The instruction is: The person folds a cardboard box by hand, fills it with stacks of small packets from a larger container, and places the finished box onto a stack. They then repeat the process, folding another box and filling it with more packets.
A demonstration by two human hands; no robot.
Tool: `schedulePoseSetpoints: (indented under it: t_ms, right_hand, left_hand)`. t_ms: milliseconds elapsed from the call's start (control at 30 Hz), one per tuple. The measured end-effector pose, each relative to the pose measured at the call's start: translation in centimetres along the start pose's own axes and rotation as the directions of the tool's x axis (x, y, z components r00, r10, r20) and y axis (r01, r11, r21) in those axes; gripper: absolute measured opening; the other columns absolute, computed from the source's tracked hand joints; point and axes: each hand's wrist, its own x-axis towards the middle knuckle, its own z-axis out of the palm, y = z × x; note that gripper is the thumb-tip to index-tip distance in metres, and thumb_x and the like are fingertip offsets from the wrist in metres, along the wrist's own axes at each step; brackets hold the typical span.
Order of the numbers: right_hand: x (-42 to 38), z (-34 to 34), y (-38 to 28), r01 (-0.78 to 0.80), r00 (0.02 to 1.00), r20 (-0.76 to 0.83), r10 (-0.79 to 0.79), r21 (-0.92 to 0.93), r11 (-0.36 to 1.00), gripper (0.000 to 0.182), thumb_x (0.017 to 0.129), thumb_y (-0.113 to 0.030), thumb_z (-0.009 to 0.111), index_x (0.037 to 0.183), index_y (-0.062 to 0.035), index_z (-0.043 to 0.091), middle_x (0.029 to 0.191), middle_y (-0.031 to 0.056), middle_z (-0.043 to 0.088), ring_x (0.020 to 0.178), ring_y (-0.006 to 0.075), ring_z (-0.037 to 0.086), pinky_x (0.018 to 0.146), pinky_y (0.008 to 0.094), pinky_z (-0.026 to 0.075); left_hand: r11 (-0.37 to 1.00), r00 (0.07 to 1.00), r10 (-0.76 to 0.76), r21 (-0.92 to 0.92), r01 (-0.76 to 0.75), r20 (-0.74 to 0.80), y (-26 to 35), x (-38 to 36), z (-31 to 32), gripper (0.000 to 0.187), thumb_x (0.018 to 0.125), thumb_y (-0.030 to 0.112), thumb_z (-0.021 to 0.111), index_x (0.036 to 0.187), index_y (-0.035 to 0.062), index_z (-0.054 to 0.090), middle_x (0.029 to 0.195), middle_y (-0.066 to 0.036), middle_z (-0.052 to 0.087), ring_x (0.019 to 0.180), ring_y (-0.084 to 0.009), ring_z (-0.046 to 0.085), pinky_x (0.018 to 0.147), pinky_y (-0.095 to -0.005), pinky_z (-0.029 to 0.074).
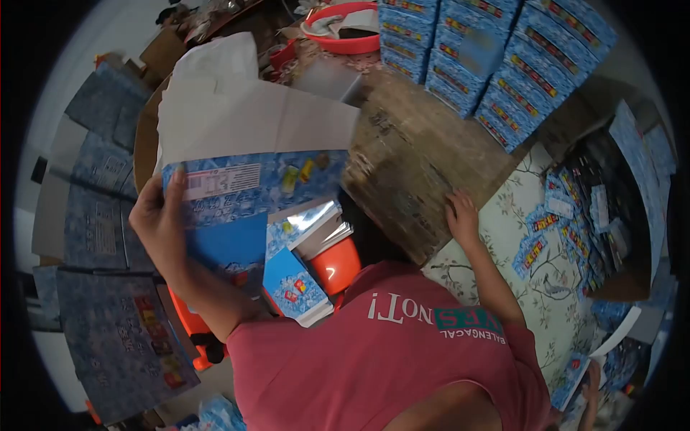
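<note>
My left hand (pixel 162 219) is closed on the edge of a blue printed cardboard box blank (pixel 295 169), thumb on top beside a white label panel. The blank's plain white side flap (pixel 287 108) reaches up over a stack of white sheets (pixel 208 65). My right hand (pixel 462 215) lies with fingers stretched out on the edge of a worn brown board (pixel 413 158) and holds nothing. Between my arms, a blue box with a printed front (pixel 296 287) and silvery folded pieces (pixel 323 230) lie on an orange-red plastic surface (pixel 338 266).
Tall stacks of blue printed boxes (pixel 528 79) stand at the back right. A red basin (pixel 345 36) is behind. At the right, a carton (pixel 632 266) holds loose blue packets (pixel 568 230). Another person's hand (pixel 591 388) shows at lower right. Large printed cartons (pixel 122 337) line the left.
</note>
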Motion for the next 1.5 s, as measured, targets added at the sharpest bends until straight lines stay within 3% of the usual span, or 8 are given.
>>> schedulePoseSetpoints:
  t_ms: [233, 567, 633, 867, 1067, 1233, 1367, 1500]
  right_hand:
    - [0.8, -6.0, 0.2, -0.219, 0.798, -0.285, 0.531, 0.684, 0.696, 0.027, 0.087, -0.007, 0.051, 0.112, 0.0010, 0.055, 0.110, 0.0188, 0.059, 0.100, 0.0324, 0.058, 0.084, 0.0327, 0.044]
    - [0.2, -4.9, 0.0, -0.269, 0.814, -0.569, 0.116, -0.192, 0.944, 0.043, 0.082, -0.003, 0.051, 0.125, -0.0012, 0.047, 0.109, 0.0198, 0.057, 0.106, 0.0318, 0.055, 0.086, 0.0376, 0.044]
    - [1.8, -4.8, -0.8, -0.239, 0.888, -0.383, 0.253, 0.085, 0.967, 0.042, 0.084, -0.007, 0.053, 0.125, -0.0026, 0.046, 0.099, 0.0180, 0.060, 0.095, 0.0293, 0.059, 0.079, 0.0363, 0.046]
    - [10.6, -7.4, -8.5, -0.428, 0.901, 0.323, 0.288, 0.763, 0.484, 0.035, 0.087, -0.024, 0.063, 0.111, -0.0012, 0.052, 0.061, 0.0059, 0.058, 0.051, 0.0150, 0.056, 0.050, 0.0281, 0.046]
    - [13.0, -8.9, -11.6, -0.261, 0.959, 0.257, 0.122, 0.965, 0.012, 0.025, 0.089, -0.023, 0.061, 0.101, -0.0026, 0.052, 0.070, 0.0047, 0.060, 0.060, 0.0132, 0.059, 0.054, 0.0251, 0.048]
    - [8.4, -6.4, -7.4, -0.200, 0.900, 0.330, 0.286, 0.894, -0.402, 0.020, 0.091, -0.022, 0.056, 0.096, -0.0021, 0.055, 0.072, 0.0065, 0.061, 0.062, 0.0163, 0.060, 0.057, 0.0265, 0.050]
    - [-0.9, -6.7, -2.9, -0.642, 0.659, 0.446, 0.605, 0.753, 0.144, 0.025, 0.090, -0.022, 0.059, 0.104, -0.0016, 0.057, 0.079, 0.0069, 0.062, 0.065, 0.0145, 0.060, 0.056, 0.0274, 0.048]
    - [-3.7, -6.1, -1.3, -0.555, 0.792, 0.218, 0.569, 0.644, 0.526, 0.027, 0.089, -0.020, 0.060, 0.107, -0.0003, 0.056, 0.078, 0.0047, 0.061, 0.065, 0.0103, 0.056, 0.057, 0.0251, 0.046]
  left_hand:
    - [0.996, 0.856, 0.088, -0.050, -0.073, 0.509, -6.3, 1.4, 21.8, 0.033, 0.081, 0.028, 0.068, 0.093, -0.0030, 0.067, 0.072, -0.011, 0.065, 0.063, -0.0164, 0.060, 0.058, -0.0302, 0.046]
    - [0.752, 0.747, 0.631, 0.075, -0.655, 0.210, -13.9, -4.1, 36.4, 0.026, 0.084, 0.028, 0.062, 0.094, 0.0045, 0.066, 0.082, -0.018, 0.065, 0.077, -0.0390, 0.060, 0.070, -0.0458, 0.047]
    - [0.942, 0.849, 0.085, 0.235, -0.239, 0.522, -9.6, -3.8, 33.8, 0.024, 0.085, 0.026, 0.062, 0.096, 0.0038, 0.065, 0.085, -0.016, 0.065, 0.075, -0.0332, 0.063, 0.069, -0.0396, 0.048]
    - [0.801, 0.769, 0.041, -0.481, 0.356, 0.638, -2.4, -2.3, 28.8, 0.016, 0.086, 0.016, 0.063, 0.085, 0.0008, 0.064, 0.070, -0.010, 0.064, 0.056, -0.0191, 0.058, 0.056, -0.0265, 0.044]
    - [0.880, 0.858, 0.473, -0.137, -0.454, 0.197, 7.2, -2.1, 22.6, 0.015, 0.083, 0.008, 0.063, 0.094, -0.0027, 0.063, 0.081, -0.012, 0.067, 0.069, -0.0198, 0.065, 0.064, -0.0258, 0.049]
    - [0.428, 0.361, 0.900, -0.345, -0.835, 0.243, 10.0, -5.4, 24.5, 0.027, 0.075, -0.001, 0.056, 0.100, 0.0020, 0.064, 0.107, -0.014, 0.065, 0.101, -0.0247, 0.062, 0.078, -0.0332, 0.051]
    - [0.671, 0.315, 0.703, -0.447, -0.592, 0.638, 0.1, -12.3, 31.5, 0.031, 0.077, 0.001, 0.053, 0.107, 0.0003, 0.061, 0.115, -0.014, 0.061, 0.109, -0.0303, 0.057, 0.085, -0.0380, 0.049]
    - [0.875, 0.268, 0.447, -0.355, -0.329, 0.853, -7.3, -18.1, 33.0, 0.037, 0.081, 0.009, 0.062, 0.115, -0.0028, 0.055, 0.110, -0.018, 0.061, 0.100, -0.0310, 0.061, 0.078, -0.0369, 0.050]
